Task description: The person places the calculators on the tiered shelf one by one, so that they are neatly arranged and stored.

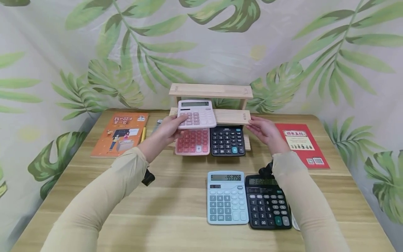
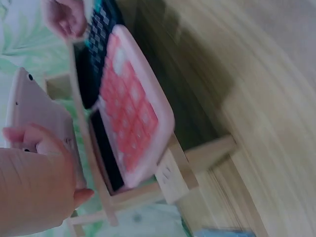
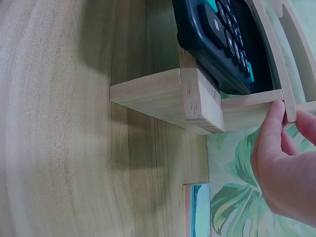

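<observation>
My left hand (image 1: 167, 130) grips a white calculator with pale pink keys (image 1: 205, 118) by its left side, thumb over the keys. That calculator overlaps the middle board of a small wooden shelf (image 1: 233, 117) in the head view; its back (image 2: 42, 111) faces the left wrist camera. With thumb and fingers, my right hand (image 1: 267, 132) pinches the right end of the middle board; the right wrist view shows the fingertips (image 3: 278, 109) at its edge. On the lower tier, a pink calculator (image 1: 192, 142) and a black calculator (image 1: 227, 140) lean side by side, their tops under the board.
Nearer the front, a light blue calculator (image 1: 228, 199) lies beside a larger black calculator (image 1: 267, 206), partly under my right sleeve. An orange book (image 1: 121, 134) with a yellow pen (image 1: 143, 134) lies left, a red book (image 1: 303, 147) right. Behind hangs a leaf-patterned cloth (image 1: 220, 52).
</observation>
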Demonstrator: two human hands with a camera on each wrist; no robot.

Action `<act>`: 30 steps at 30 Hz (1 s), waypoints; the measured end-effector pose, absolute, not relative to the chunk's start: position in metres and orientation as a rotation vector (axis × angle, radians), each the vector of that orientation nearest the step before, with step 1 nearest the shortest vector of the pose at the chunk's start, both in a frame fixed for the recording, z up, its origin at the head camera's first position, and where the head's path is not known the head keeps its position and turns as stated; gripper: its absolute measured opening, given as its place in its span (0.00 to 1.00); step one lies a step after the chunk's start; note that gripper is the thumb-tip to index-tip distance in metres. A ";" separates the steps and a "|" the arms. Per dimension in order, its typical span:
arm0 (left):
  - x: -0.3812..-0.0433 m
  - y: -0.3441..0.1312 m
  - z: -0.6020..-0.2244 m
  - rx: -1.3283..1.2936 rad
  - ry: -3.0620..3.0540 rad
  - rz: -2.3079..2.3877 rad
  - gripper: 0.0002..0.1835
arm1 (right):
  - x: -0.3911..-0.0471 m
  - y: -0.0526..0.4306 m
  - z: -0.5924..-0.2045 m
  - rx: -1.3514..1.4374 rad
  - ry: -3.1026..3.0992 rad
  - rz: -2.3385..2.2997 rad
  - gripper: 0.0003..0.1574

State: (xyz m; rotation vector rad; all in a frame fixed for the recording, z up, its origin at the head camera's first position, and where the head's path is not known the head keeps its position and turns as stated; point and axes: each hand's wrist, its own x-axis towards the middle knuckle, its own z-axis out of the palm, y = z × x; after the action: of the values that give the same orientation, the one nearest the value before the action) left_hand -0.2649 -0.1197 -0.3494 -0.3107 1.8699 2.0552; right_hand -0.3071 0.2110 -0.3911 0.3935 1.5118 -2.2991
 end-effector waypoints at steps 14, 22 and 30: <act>-0.274 -0.126 -0.368 -0.315 2.315 1.918 0.38 | -0.306 0.205 -0.389 0.329 1.504 -2.296 0.37; -0.264 -0.119 -0.373 -0.346 2.489 1.900 0.41 | -0.307 0.206 -0.387 0.339 1.501 -2.313 0.37; -0.250 -0.118 -0.385 -0.341 2.771 1.729 0.41 | -0.307 0.207 -0.391 0.373 1.509 -2.302 0.36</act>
State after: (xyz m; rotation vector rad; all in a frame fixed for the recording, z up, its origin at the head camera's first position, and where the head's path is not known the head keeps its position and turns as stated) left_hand -0.2498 -0.1183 -0.3847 -0.3413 2.7709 1.7291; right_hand -0.3074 0.2066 -0.3911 0.3725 1.5093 -2.3017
